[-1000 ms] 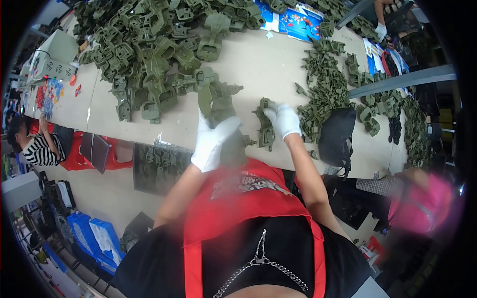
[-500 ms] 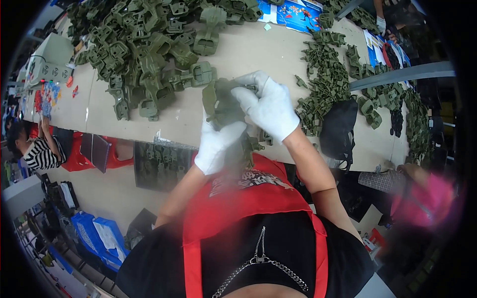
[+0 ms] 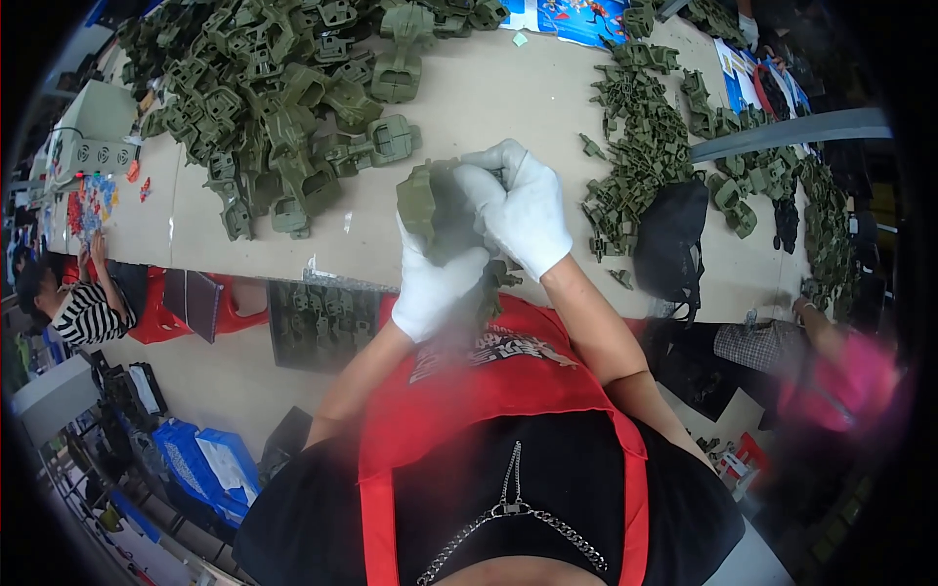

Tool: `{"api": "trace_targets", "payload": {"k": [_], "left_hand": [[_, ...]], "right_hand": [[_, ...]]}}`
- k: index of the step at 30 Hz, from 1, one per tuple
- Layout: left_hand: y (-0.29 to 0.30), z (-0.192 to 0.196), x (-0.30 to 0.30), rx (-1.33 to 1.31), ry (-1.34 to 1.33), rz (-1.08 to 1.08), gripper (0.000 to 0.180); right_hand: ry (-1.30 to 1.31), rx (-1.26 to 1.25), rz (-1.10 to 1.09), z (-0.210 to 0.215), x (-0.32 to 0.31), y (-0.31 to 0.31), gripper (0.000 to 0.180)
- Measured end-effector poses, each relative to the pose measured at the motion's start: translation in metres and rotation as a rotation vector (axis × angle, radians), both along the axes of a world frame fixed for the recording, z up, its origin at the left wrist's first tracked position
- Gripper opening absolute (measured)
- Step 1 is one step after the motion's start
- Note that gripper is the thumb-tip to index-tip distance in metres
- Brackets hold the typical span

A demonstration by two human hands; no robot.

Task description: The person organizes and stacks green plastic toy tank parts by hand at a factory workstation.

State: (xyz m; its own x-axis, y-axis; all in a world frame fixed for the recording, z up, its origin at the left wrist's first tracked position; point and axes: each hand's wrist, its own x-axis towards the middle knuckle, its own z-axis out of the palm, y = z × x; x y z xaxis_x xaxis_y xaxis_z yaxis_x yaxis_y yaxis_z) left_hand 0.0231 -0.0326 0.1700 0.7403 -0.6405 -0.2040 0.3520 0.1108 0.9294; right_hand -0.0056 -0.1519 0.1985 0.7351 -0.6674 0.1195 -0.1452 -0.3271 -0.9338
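An olive-green moulded plastic part is held over the table's near edge in my gloved left hand. The fingers wrap it from below, and a lens smear blurs its right side. At that side, my gloved right hand is closed in a pinch against the part; whatever lies between its fingertips is hidden. More green plastic shows under my hands, by the apron, its shape unclear. Beyond my left hand, a large heap of similar green parts covers the table's left side. Smaller green pieces lie in a heap to the right.
A black bag-like thing sits at the table's right near edge. A grey bar crosses the right side. One person works at far left, another in pink at right. A blue printed sheet lies at the back.
My right hand has shifted slightly left and down, its fingers drawn closer together at the part. The green part has turned a little in my left hand. The view has shifted slightly.
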Motion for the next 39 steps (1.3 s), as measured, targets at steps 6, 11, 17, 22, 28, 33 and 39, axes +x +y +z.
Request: {"api": "trace_targets", "payload": {"k": [6, 11, 17, 22, 28, 33, 39], "left_hand": [[0.005, -0.009, -0.001, -0.12, 0.421, -0.048, 0.024], [0.005, -0.063, 0.017, -0.363, 0.65, -0.119, 0.042], [0.022, -0.066, 0.026, -0.249, 0.674, -0.022, 0.058], [0.02, -0.066, 0.021, -0.182, 0.603, -0.013, 0.069], [0.023, -0.066, 0.021, -0.351, 0.447, -0.183, 0.093], [0.006, -0.007, 0.007, -0.382, 0.273, -0.127, 0.097], [0.008, 0.0, 0.005, -0.362, 0.213, -0.058, 0.101]], "right_hand": [[0.265, 0.269, 0.082, 0.007, -0.001, -0.013, 0.023], [0.274, 0.483, 0.237, -0.008, -0.014, -0.057, 0.046], [0.818, -0.203, -0.212, -0.186, -0.084, -0.052, 0.061], [0.525, -0.188, -0.144, -0.192, -0.061, -0.089, 0.039], [0.131, -0.232, 0.189, 0.003, -0.049, -0.044, 0.036], [0.298, -0.47, 0.213, 0.032, -0.031, -0.001, 0.031], [0.143, -0.416, 0.152, 0.016, -0.028, 0.005, 0.033]]}}
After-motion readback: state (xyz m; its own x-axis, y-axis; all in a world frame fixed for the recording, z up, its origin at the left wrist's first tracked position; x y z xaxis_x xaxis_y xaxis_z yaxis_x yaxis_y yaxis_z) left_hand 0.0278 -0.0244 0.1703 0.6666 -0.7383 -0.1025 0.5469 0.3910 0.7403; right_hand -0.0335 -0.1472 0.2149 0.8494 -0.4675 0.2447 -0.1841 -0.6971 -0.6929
